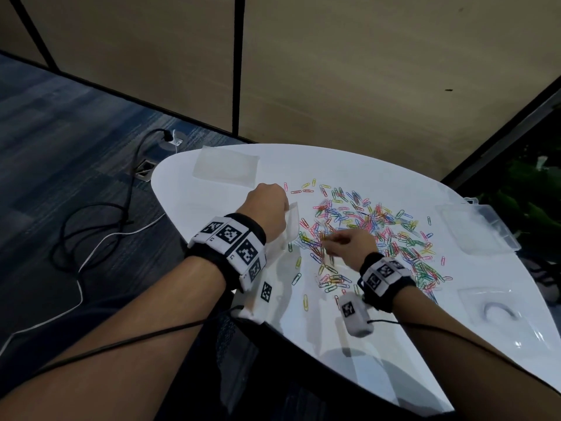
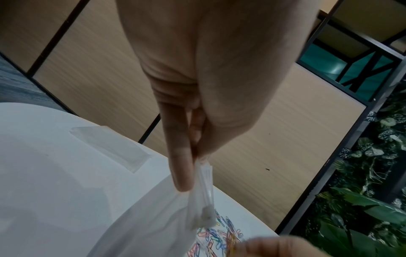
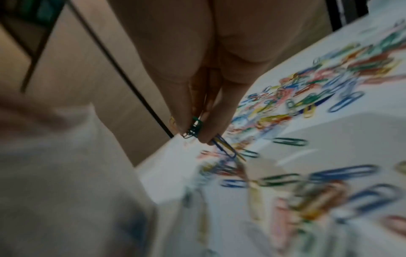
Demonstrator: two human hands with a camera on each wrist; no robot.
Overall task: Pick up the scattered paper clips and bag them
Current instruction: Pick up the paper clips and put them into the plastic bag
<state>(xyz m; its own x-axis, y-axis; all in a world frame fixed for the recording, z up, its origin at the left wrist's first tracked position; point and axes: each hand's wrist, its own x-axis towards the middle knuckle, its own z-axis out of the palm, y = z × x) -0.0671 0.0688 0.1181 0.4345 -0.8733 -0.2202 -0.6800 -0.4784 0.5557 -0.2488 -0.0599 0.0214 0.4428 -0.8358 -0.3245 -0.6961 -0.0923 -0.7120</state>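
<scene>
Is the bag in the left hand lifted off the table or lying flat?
Lifted. The left hand pinches the clear bag by its top edge, and it hangs down over the white table. Its contents cannot be told.

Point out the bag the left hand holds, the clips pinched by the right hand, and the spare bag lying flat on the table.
held bag (image 2: 201,205): left wrist view, crumpled top edge.
pinched clips (image 3: 194,129): right wrist view, green clip.
spare bag (image 1: 226,168): head view, centre.

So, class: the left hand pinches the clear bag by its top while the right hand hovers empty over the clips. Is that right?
Not quite. The right hand is not empty: the right wrist view shows it pinching several paper clips. The left hand does pinch the clear bag by its top.
</scene>
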